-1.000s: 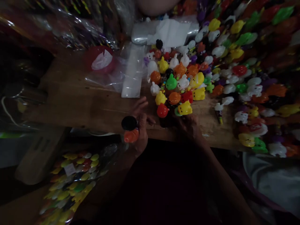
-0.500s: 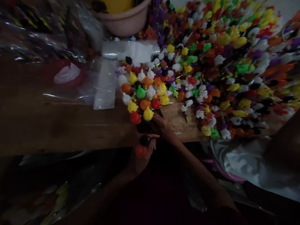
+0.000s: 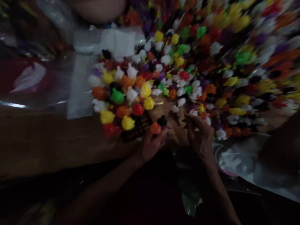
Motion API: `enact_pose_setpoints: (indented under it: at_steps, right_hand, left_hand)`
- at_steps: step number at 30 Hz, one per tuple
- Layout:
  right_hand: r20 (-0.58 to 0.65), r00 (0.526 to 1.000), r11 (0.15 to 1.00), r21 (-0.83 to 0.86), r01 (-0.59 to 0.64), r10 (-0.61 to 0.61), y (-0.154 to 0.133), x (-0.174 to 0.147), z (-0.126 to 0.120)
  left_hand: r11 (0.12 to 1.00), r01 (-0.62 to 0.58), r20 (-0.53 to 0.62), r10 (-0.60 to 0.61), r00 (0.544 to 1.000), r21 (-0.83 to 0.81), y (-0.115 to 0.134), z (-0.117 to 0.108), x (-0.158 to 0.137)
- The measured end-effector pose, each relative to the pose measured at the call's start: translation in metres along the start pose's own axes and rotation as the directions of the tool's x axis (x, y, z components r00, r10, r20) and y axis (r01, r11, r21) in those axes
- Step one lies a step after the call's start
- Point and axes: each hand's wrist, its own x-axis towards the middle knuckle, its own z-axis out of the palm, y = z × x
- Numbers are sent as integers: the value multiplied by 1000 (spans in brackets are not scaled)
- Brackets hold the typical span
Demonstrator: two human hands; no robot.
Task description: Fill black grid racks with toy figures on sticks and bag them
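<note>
My left hand (image 3: 153,143) is closed around two small plastic toy figures, an orange pumpkin-like one (image 3: 155,128) and a black one (image 3: 162,121); whatever is below their heads is hidden by the fingers. To its left stands a dark slotted rack (image 3: 138,128) crowded with coloured figures, among them a yellow one (image 3: 127,123) and a red one (image 3: 138,109). My right hand (image 3: 201,135) hovers over the wooden table, fingers stretched forward and apart, holding nothing I can see. Just beyond its fingertips lie a white figure (image 3: 181,102) and the edge of a large pile of figures (image 3: 220,102).
Clear plastic bags (image 3: 79,84) lie at the left, beside a red dish-like thing (image 3: 30,78) with white paper. A pale basin (image 3: 99,9) stands at the back. White cloth or plastic (image 3: 243,162) hangs by the table's edge at the right.
My right hand has left the rack and moved right toward the loose figures. My left hand has risen over the table's edge, still with the orange and black figures. The view has shifted right.
</note>
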Motion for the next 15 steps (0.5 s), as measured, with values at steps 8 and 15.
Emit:
enact_pose_setpoints:
  at_steps: [8,15]
  right_hand:
    - [-167,965,806,-532,-260,202,39,70,-72]
    - [-45,902,643,-686,-341,430,48,92,-81]
  left_hand:
    - [963,-63,0,65,998,260,-1,32,46]
    - [912,-114,-57,148,987,393,-5,31,57]
